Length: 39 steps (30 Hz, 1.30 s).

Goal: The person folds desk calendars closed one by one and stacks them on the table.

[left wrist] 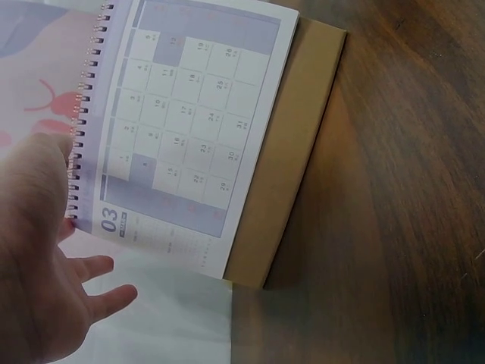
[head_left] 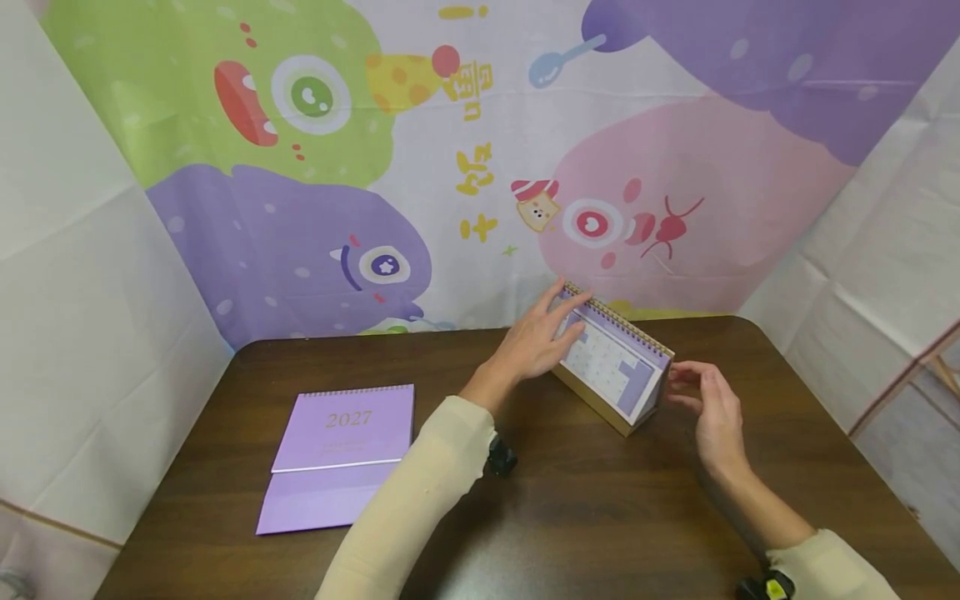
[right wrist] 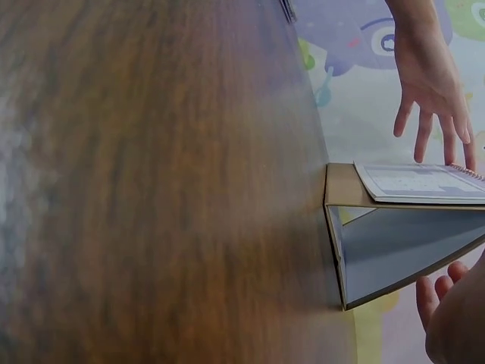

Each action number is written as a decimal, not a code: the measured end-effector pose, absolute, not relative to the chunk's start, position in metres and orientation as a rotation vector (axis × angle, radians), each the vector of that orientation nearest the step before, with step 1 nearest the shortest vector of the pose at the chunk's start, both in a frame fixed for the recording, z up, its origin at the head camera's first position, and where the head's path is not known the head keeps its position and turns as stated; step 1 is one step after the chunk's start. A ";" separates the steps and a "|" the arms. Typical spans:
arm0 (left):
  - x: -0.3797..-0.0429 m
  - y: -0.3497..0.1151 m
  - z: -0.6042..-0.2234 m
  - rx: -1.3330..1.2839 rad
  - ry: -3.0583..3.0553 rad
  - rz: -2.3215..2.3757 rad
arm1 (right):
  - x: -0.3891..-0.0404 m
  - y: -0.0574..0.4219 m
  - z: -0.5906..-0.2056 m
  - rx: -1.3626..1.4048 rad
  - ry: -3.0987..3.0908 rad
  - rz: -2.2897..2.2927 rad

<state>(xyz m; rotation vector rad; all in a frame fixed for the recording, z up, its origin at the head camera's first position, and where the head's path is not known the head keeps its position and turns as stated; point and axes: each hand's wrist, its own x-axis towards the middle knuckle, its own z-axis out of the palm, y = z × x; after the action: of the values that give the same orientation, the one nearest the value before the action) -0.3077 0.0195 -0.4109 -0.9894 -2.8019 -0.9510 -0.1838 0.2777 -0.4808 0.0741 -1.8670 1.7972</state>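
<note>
A standing desk calendar (head_left: 603,362) with a gold spiral along its top and a brown card base is at the back right of the table. Its page shows month 03 in the left wrist view, where the calendar page (left wrist: 182,121) fills the middle. My left hand (head_left: 528,337) is at the calendar's upper left, fingers spread, fingertips at the spiral edge. By the right end is my right hand (head_left: 716,417), its fingers loosely bent near the rear panel. The right wrist view shows the open triangular side of the stand (right wrist: 402,243); whether those fingertips touch it, I cannot tell.
A purple 2027 calendar (head_left: 341,429) lies on the left of the dark wooden table (head_left: 570,533). Behind the table hangs a cartoon-monster backdrop (head_left: 495,275), close to the standing calendar. White sheets (head_left: 82,250) enclose the sides.
</note>
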 end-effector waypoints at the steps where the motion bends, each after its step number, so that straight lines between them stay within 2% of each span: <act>1: -0.308 0.019 -0.411 -0.991 -2.801 -0.950 | -0.184 0.278 -0.481 0.072 -1.863 1.799; 39: -0.310 0.024 -0.422 -0.962 -2.765 -1.072 | -0.185 0.279 -0.475 0.001 -1.840 1.785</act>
<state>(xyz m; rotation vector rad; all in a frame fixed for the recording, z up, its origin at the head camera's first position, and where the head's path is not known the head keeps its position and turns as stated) -0.3096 0.0242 -0.4220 -0.9622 -2.7649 -1.0725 -0.1852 0.2793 -0.4752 0.0012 -1.8400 1.7850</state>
